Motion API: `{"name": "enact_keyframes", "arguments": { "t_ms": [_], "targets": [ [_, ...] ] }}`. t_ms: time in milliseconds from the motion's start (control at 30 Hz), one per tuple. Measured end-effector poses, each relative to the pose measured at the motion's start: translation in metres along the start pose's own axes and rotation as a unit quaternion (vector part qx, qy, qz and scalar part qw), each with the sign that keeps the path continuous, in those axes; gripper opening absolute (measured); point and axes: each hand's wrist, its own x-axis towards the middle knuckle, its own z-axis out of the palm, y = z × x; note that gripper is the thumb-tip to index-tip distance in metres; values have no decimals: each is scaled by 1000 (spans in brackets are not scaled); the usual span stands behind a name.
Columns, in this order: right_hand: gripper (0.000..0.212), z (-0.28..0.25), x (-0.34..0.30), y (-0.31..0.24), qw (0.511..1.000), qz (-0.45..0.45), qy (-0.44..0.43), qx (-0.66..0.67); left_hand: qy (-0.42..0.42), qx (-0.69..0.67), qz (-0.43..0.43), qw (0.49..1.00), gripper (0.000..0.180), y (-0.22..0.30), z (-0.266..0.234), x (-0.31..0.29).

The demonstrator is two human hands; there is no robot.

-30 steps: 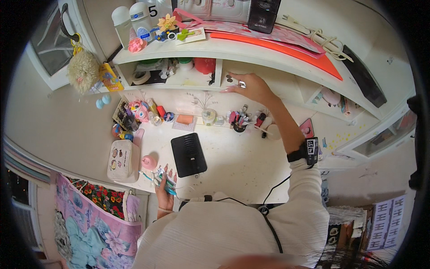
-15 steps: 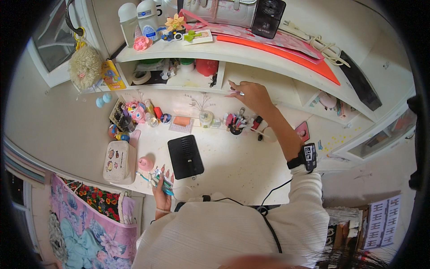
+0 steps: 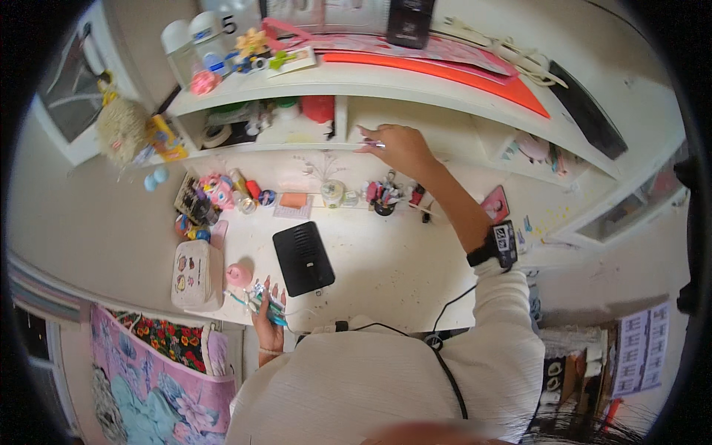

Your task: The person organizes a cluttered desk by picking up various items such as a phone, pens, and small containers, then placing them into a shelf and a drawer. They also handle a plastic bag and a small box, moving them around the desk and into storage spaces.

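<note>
My right hand [image 3: 405,150] is raised to the front of the low shelf compartment [image 3: 415,122], fingers pinched on a small slim pale stick [image 3: 377,144], which is pen-like but too small to name surely. Low at the desk's near edge, my left hand [image 3: 267,330] is closed round a bundle of slim teal and white sticks [image 3: 272,305] that look like pens. Beside that bundle stands a round pink object [image 3: 239,275]. A black tray-like case [image 3: 304,258] lies on the white desk [image 3: 393,289], right of my left hand.
A black holder full of pens [image 3: 384,202] stands at the desk's back, near a glass jar with twigs [image 3: 332,193]. A white box with cartoon pictures [image 3: 198,274] sits at the left. Above, the upper shelf [image 3: 356,80] overhangs. A black cable [image 3: 452,308] crosses the near edge.
The view has shifted slightly. My right hand still pinches the slim stick but now sits more inside the shelf opening. My left hand keeps its bundle in nearly the same spot.
</note>
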Motion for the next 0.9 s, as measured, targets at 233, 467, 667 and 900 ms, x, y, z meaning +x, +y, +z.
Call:
{"name": "enact_keyframes", "arguments": {
  "t_ms": [233, 467, 667, 900],
  "targets": [
    [36, 3, -10, 6, 1000, 3, 27, 3, -14, -12, -5, 1000, 53, -8, 3, -2],
    [38, 0, -13, 16, 999, -2, 29, 28, -25, -16, -10, 1000, 52, -17, 14, -7],
    [41, -5, -9, 14, 1000, -8, 6, 24, 6, -13, -27, 1000, 52, -26, 23, -19],
    [31, 8, -16, 22, 995, -52, 83, -1, 43, -6, -5, 999, 53, -30, 19, -37]
  ]
}}
